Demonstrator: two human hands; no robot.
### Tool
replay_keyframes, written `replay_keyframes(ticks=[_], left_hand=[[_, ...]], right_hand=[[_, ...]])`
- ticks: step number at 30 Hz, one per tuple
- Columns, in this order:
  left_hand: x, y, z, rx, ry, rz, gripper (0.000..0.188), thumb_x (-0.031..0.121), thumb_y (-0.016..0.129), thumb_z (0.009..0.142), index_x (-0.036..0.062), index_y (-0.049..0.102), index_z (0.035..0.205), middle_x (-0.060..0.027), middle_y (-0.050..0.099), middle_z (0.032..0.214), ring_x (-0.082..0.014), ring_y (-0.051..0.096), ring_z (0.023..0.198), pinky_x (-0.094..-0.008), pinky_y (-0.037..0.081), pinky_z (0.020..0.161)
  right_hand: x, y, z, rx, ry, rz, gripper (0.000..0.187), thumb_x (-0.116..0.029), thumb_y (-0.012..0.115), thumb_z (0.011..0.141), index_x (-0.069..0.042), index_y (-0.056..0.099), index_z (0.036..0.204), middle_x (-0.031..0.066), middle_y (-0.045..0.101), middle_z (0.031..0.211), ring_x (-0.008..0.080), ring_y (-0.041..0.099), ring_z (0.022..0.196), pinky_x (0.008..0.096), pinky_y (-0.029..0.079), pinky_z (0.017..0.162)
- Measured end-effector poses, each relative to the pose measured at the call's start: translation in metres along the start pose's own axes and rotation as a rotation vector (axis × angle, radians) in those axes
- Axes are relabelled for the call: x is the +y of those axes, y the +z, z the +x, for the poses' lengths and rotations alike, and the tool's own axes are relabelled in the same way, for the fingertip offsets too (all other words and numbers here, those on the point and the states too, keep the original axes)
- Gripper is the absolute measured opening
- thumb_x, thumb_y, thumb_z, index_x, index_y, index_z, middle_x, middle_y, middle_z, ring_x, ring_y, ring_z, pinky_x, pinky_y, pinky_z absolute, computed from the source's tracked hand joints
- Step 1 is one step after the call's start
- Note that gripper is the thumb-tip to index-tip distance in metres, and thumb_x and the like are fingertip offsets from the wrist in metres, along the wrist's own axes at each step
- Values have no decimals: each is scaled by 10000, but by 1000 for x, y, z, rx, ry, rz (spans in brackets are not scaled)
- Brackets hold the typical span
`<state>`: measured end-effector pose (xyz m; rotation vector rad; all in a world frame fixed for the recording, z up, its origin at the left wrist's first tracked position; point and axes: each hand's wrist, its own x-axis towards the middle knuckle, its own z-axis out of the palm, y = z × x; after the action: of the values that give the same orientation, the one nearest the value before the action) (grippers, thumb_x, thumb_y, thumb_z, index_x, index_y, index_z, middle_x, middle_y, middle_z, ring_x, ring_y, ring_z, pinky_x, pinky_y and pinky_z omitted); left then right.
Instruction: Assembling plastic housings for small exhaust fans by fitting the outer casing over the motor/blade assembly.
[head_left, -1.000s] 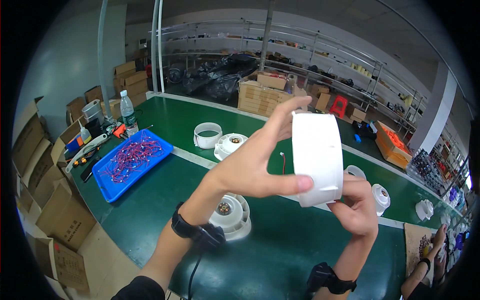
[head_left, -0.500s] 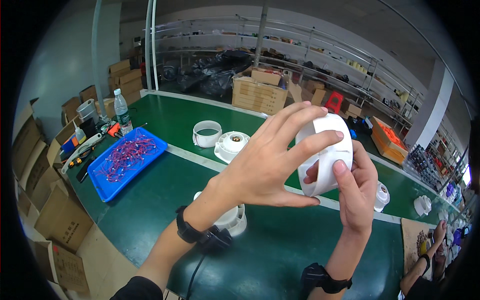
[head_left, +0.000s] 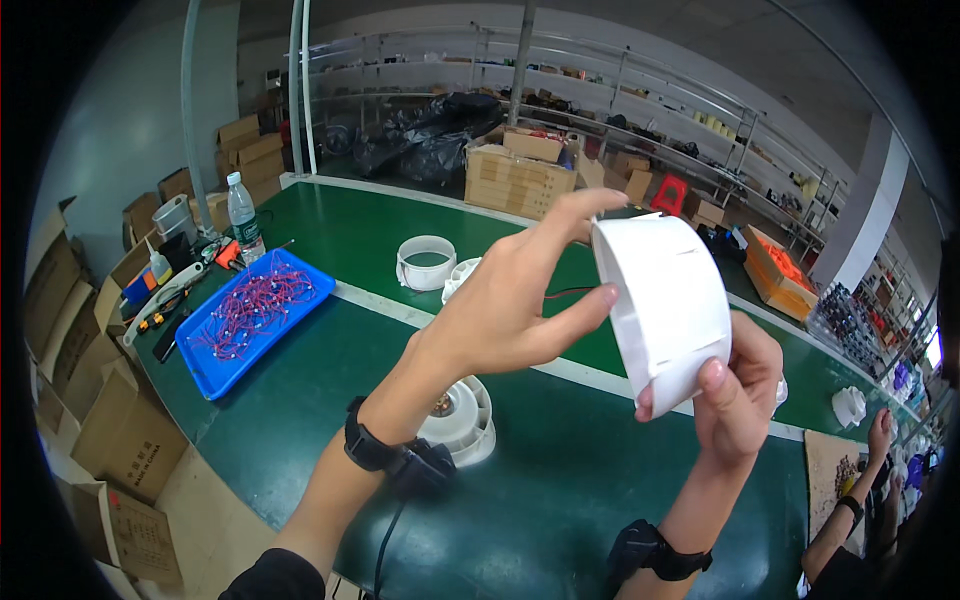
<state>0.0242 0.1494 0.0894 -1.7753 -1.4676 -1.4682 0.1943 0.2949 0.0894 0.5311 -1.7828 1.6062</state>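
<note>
A wide white plastic ring (head_left: 672,295) is raised above the bench, its outer wall turned toward me. My right hand (head_left: 735,390) grips the ring's lower right edge, thumb on the outside and a fingertip showing beneath the rim. At the ring's left rim is my left hand (head_left: 530,290), fingers apart and open, thumb tip close to the edge; whether it touches cannot be told. A thin red and black wire (head_left: 568,292) shows behind the left hand. Below the left wrist, a white round plastic housing (head_left: 468,425) with a metallic centre sits on the green bench, partly covered.
A blue tray (head_left: 215,375) of red wires lies at the left, with a water bottle (head_left: 243,215) behind it. Another white ring (head_left: 427,262) and more white housings stand on the far strip. Cartons (head_left: 135,435) crowd the left side. Another person's arm (head_left: 850,505) is at the right.
The ring has moved right and slightly toward me, turning its outer wall to view. My left hand's fingers have come off the ring's outer face and back to its left edge.
</note>
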Motion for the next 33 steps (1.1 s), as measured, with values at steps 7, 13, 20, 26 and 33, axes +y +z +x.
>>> replay_keyframes(ticks=[7, 13, 20, 26, 33], left_hand=[[-5, -5, -3, -56, -206, -148, 370, 174, 677, 868, -8, 570, 1172, -152, 709, 884, -241, 703, 814, -340, 543, 793], [4, -3, -2, -32, -196, -158, 342, 209, 704, 868, -7, 603, 1113, -128, 710, 811, -207, 690, 739, -316, 542, 713], [2, -4, -3, -113, -282, -55, 274, 109, 703, 849, 0, 633, 1091, -79, 678, 700, -98, 612, 591, -260, 477, 554], [-11, 1, -6, -168, -165, 134, 133, 95, 700, 838, 5, 667, 929, -56, 625, 616, -125, 573, 518, -269, 452, 519], [-4, 6, -4, -60, -10, 136, 274, 194, 779, 780, 27, 663, 964, -85, 674, 836, -176, 644, 768, -295, 500, 617]], right_hand=[[13, -3, 9, 135, -181, 671, 404, -137, 318, 1025, 61, 382, 1371, 13, 497, 649, 108, 453, 463, 268, 379, 510], [22, -13, 12, 177, -83, 1129, 310, -111, 337, 1025, 18, 437, 1289, 13, 544, 757, 100, 512, 611, 254, 395, 603], [27, -10, 13, 369, -47, 1164, 291, -125, 341, 1039, 32, 442, 1262, 1, 555, 815, 83, 526, 694, 254, 417, 643], [29, -11, 15, 448, -40, 912, 410, -146, 511, 981, 57, 456, 1333, 150, 585, 1262, 229, 586, 1156, 395, 471, 1002], [21, 14, 23, 433, 143, 864, 437, -97, 416, 1006, 70, 344, 1404, 186, 443, 1442, 298, 392, 1382, 483, 363, 1137]])
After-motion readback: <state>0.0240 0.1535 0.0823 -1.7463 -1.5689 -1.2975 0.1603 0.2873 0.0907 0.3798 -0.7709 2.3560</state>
